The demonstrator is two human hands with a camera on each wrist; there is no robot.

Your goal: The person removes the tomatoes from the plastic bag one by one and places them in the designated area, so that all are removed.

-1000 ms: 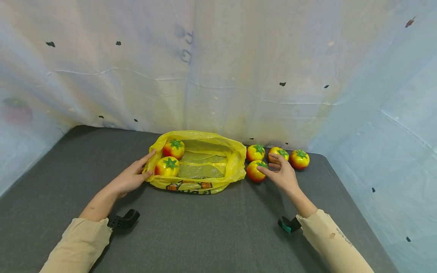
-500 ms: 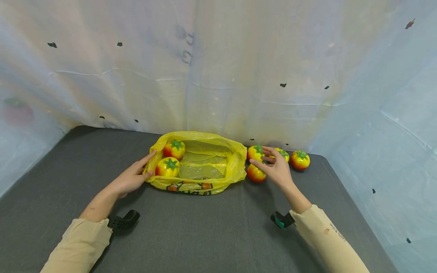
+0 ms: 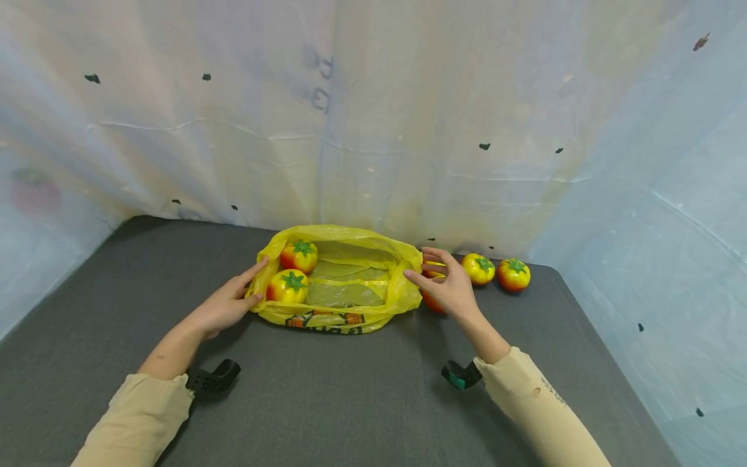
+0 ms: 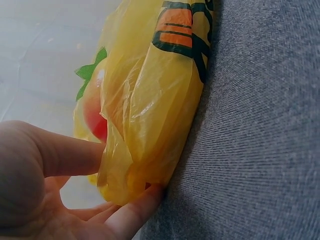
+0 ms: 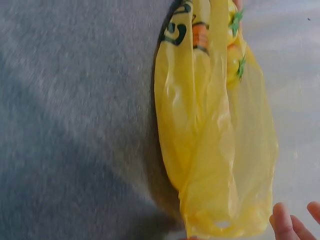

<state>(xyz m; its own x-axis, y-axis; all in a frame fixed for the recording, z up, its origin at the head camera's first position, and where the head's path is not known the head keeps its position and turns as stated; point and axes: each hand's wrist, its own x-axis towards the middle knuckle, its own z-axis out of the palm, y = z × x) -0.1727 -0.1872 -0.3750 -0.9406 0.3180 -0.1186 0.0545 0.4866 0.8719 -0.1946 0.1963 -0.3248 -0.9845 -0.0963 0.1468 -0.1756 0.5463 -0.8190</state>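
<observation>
A yellow plastic bag (image 3: 344,321) lies with its mouth spread wide on the dark table. Inside its left part sit two red-and-yellow artificial tomatoes (image 3: 287,287) with green leafy tops. My left hand (image 3: 224,308) holds the bag's left end; in the left wrist view its thumb (image 4: 75,155) and fingers lie on either side of the plastic. My right hand (image 3: 449,288) hovers at the bag's right rim, fingers spread and holding nothing. Behind it, two more tomatoes (image 3: 433,302) are largely hidden. The right wrist view shows its fingertips (image 5: 282,220) apart from the bag.
Two further tomatoes (image 3: 513,275) stand to the right, near the back edge of the dark cloth-covered table (image 3: 327,402). Pale plastic sheeting (image 3: 379,130) hangs behind and along both sides.
My right hand has moved left, from over the tomatoes to the bag's right rim, uncovering one tomato and hiding two others. The left hand and the bag stay where they were.
</observation>
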